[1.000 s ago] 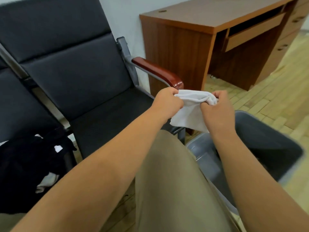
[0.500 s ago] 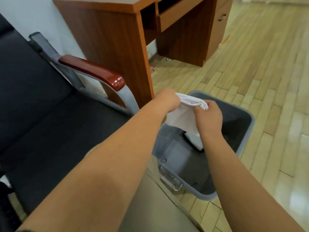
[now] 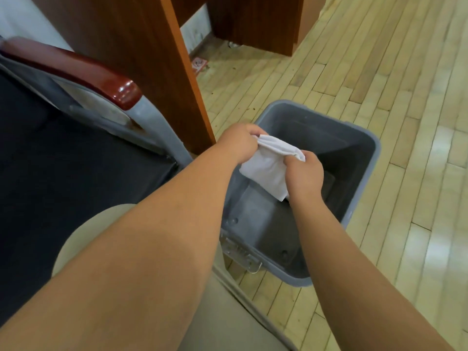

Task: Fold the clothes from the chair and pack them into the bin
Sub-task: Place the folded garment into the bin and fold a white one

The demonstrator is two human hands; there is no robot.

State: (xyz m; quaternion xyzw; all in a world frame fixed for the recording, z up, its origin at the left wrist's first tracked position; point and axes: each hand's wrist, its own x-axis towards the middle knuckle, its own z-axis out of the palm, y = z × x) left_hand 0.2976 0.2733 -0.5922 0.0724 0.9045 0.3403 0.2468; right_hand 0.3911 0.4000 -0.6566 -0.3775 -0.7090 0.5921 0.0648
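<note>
Cloth (image 3: pixel 266 171), pinched by left hand (image 3: pixel 238 144) and right hand (image 3: pixel 304 176), partly hides bin (image 3: pixel 329 140) floor.

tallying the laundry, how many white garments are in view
1: a folded white garment held over the grey bin, its top edge gripped by the left hand and right hand. Others may lie hidden in the bin under it.

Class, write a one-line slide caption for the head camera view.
Left hand and right hand grip a white cloth over the grey bin.
</note>
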